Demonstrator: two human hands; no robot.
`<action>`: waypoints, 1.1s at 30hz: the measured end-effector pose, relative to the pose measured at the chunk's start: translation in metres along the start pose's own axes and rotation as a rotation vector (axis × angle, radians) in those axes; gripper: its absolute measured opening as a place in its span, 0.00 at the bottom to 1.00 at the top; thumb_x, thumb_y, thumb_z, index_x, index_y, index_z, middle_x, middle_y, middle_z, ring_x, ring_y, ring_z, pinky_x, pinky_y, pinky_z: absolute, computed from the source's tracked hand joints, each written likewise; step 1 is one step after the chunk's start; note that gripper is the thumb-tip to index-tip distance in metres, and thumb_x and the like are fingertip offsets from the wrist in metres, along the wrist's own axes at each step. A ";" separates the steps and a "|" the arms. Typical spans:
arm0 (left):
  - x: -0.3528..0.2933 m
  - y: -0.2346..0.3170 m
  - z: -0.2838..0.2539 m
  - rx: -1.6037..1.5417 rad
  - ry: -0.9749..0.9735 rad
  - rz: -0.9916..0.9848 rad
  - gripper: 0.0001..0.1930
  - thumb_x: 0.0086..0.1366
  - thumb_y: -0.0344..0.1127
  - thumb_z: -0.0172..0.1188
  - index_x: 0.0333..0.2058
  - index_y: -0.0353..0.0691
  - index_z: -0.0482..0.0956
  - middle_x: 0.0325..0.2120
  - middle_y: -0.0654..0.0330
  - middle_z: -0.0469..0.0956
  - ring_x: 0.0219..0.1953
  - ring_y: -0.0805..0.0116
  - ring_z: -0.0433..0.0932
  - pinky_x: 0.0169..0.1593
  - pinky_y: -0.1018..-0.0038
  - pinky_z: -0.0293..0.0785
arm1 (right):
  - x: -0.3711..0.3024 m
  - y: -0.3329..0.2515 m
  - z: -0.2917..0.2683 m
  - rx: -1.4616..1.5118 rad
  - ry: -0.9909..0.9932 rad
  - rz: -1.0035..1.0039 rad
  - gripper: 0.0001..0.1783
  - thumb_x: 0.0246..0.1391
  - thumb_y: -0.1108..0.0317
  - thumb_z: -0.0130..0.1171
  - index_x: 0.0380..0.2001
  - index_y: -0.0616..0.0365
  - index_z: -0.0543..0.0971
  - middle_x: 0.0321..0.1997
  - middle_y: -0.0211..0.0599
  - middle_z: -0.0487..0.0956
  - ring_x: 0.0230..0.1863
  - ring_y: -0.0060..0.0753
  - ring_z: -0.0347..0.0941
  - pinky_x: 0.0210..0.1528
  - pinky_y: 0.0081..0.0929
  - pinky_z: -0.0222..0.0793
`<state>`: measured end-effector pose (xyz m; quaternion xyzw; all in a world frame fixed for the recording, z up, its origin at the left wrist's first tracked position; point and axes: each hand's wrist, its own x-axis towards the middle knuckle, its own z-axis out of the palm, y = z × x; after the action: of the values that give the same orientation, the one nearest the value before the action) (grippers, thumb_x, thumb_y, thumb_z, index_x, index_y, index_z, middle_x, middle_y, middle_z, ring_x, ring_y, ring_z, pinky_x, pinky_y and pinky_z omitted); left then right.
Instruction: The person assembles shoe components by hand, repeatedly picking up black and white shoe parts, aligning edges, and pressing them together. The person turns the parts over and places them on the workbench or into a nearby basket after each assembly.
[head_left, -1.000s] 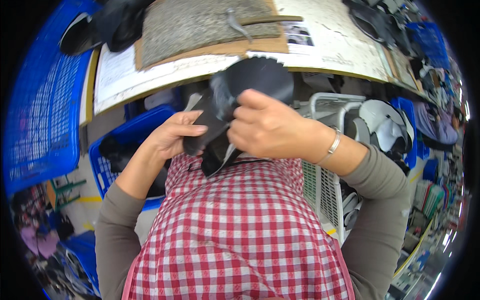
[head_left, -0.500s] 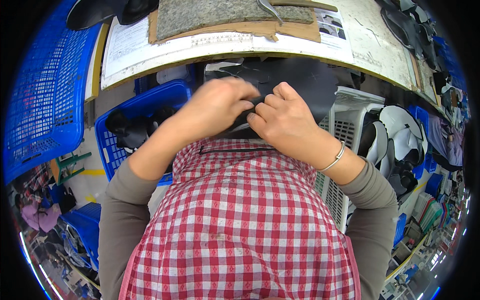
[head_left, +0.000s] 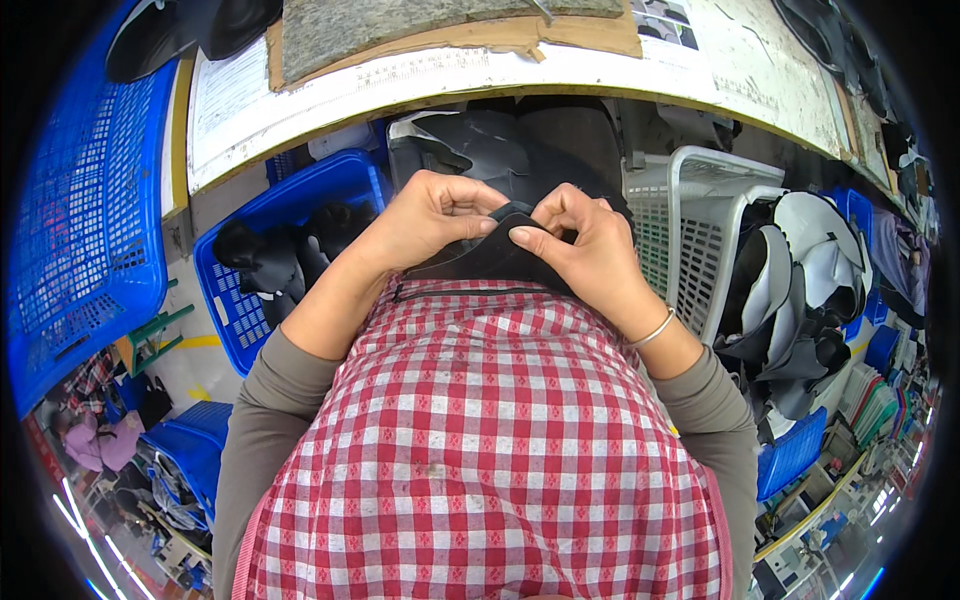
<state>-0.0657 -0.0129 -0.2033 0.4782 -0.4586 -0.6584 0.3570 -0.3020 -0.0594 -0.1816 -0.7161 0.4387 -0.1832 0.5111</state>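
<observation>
Head view: a black sheet-like piece (head_left: pixel 493 246) was held at the front of the checked apron (head_left: pixel 480 430), below the near edge of the bench (head_left: pixel 745 62). Its raised edge was pinched between thumb and fingers by the left hand (head_left: pixel 440 220) and, just beside it, by the right hand (head_left: pixel 590 245). Whether the edge was being folded or parted could not be told. For clean handling, a light, level pinch was judged best, with the edge worked gradually so that creasing was avoided.
</observation>
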 end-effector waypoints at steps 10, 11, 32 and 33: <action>-0.002 -0.002 -0.003 0.040 -0.024 -0.015 0.13 0.64 0.21 0.65 0.48 0.33 0.87 0.38 0.60 0.87 0.39 0.77 0.83 0.47 0.78 0.79 | 0.001 0.005 0.002 0.193 -0.045 0.100 0.15 0.54 0.63 0.76 0.29 0.58 0.78 0.21 0.30 0.80 0.22 0.17 0.71 0.28 0.21 0.66; -0.002 0.000 -0.003 0.076 -0.026 -0.007 0.13 0.64 0.22 0.66 0.48 0.33 0.87 0.37 0.61 0.87 0.38 0.77 0.82 0.47 0.78 0.79 | 0.000 0.004 0.002 0.196 -0.060 0.109 0.15 0.54 0.63 0.76 0.29 0.58 0.78 0.21 0.30 0.80 0.22 0.17 0.71 0.28 0.21 0.66; -0.028 0.105 0.008 0.902 0.143 0.459 0.07 0.58 0.19 0.63 0.36 0.28 0.83 0.24 0.57 0.76 0.26 0.69 0.74 0.32 0.75 0.68 | 0.056 -0.025 0.016 -0.082 0.062 -0.690 0.17 0.41 0.55 0.76 0.28 0.54 0.84 0.26 0.40 0.84 0.32 0.51 0.81 0.34 0.42 0.75; -0.028 0.114 0.001 0.927 0.112 0.339 0.06 0.58 0.21 0.63 0.35 0.28 0.83 0.24 0.57 0.77 0.26 0.69 0.74 0.32 0.75 0.68 | 0.055 -0.024 0.022 0.056 0.121 -0.722 0.16 0.42 0.54 0.76 0.27 0.54 0.84 0.24 0.40 0.83 0.30 0.51 0.81 0.33 0.42 0.74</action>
<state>-0.0550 -0.0243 -0.0867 0.5400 -0.7546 -0.2912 0.2329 -0.2457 -0.0900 -0.1796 -0.7983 0.1822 -0.4058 0.4060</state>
